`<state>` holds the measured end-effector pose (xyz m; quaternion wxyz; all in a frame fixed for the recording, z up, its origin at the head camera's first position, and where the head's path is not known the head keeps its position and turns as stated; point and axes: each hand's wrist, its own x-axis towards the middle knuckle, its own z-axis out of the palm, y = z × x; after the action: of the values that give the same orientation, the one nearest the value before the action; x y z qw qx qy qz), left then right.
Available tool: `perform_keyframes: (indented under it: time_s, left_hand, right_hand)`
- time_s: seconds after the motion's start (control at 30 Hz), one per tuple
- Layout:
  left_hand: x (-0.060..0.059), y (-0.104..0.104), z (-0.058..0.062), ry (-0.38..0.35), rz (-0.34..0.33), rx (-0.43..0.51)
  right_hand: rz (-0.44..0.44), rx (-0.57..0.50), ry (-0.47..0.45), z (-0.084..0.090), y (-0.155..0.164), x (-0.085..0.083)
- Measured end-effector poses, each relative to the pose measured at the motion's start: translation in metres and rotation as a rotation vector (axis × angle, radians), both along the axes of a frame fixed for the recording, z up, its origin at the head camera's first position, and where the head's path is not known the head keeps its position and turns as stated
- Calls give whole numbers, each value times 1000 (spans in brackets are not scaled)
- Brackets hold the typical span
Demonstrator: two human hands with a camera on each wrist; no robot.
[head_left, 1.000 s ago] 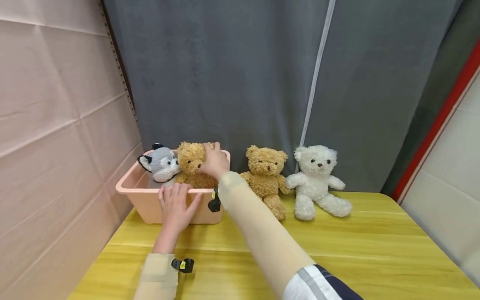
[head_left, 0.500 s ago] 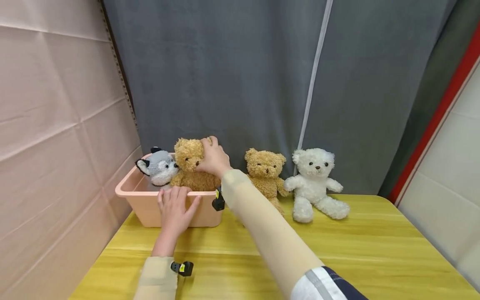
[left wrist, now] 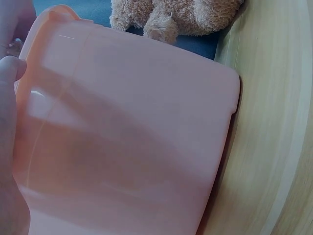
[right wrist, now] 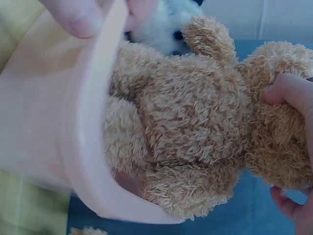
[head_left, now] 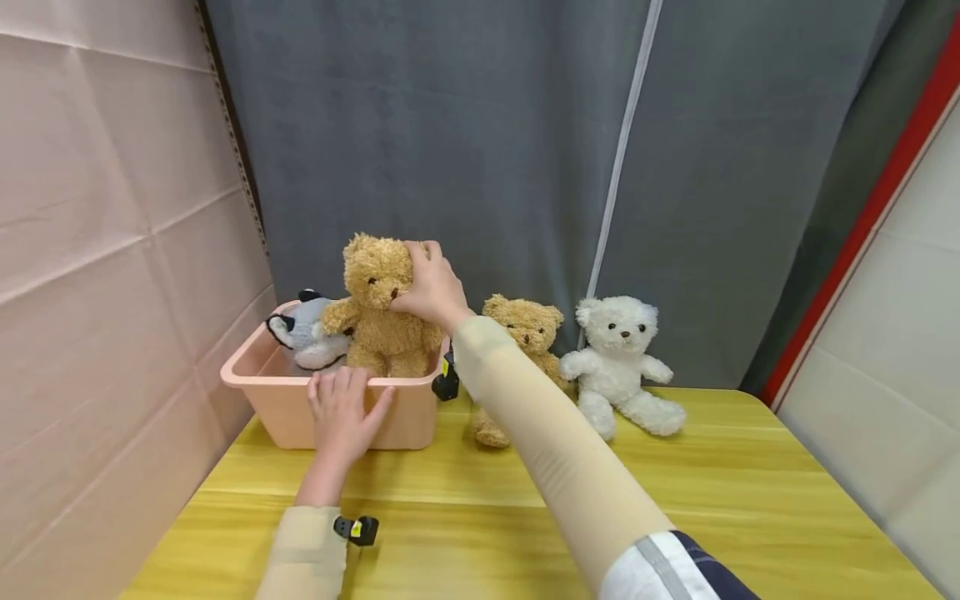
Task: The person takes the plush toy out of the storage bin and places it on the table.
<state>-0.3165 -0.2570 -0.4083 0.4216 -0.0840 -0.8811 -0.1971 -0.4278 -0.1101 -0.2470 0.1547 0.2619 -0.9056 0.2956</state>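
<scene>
A brown teddy bear (head_left: 382,308) is held upright by its head in my right hand (head_left: 435,287). Its body is above the pink plastic bin (head_left: 277,408), while its legs are still partly behind the front rim. In the right wrist view, my thumb presses the bear's face (right wrist: 274,117). My left hand (head_left: 345,412) grips the bin's front rim, fingers over the edge and thumb outside. Beside the bear in the bin, a grey-and-white plush husky (head_left: 303,333) leans left. The bin's lower inside is hidden.
Right of the bin, a second brown teddy bear (head_left: 525,321) sits partly behind my right forearm. A white teddy bear (head_left: 618,362) sits further right on the wooden table (head_left: 750,500). A grey curtain (head_left: 480,150) hangs behind, a pale wall (head_left: 97,292) at left.
My right hand has raised the brown teddy bear, so its belly and leg tops now show above the rim. The husky has tipped leftward and lower. My left hand stays on the rim.
</scene>
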Motion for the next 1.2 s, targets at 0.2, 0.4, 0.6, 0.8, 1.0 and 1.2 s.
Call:
perform_keyframes:
  time_s: [0.2,0.4,0.6,0.8,1.0,1.2]
  left_hand:
    - [-2,-3,0,-13,-2,6]
    - [-2,-4,-4,-11,2,12]
    - [-3,-2,-4,-19,-2,13]
    - [-5,3,-3,-20,-10,26]
    - [-7,6,0,-5,-20,15]
    - [-12,6,2,8,-21,8]
  right_hand:
    - [4,-31,56,17,9,1]
    - [9,-55,75,29,17,1]
    - [-4,-56,120,39,26,-2]
    - [-22,-42,155,51,39,-4]
    - [-36,-55,186,72,61,-3]
    - [-48,-26,222,92,83,2]
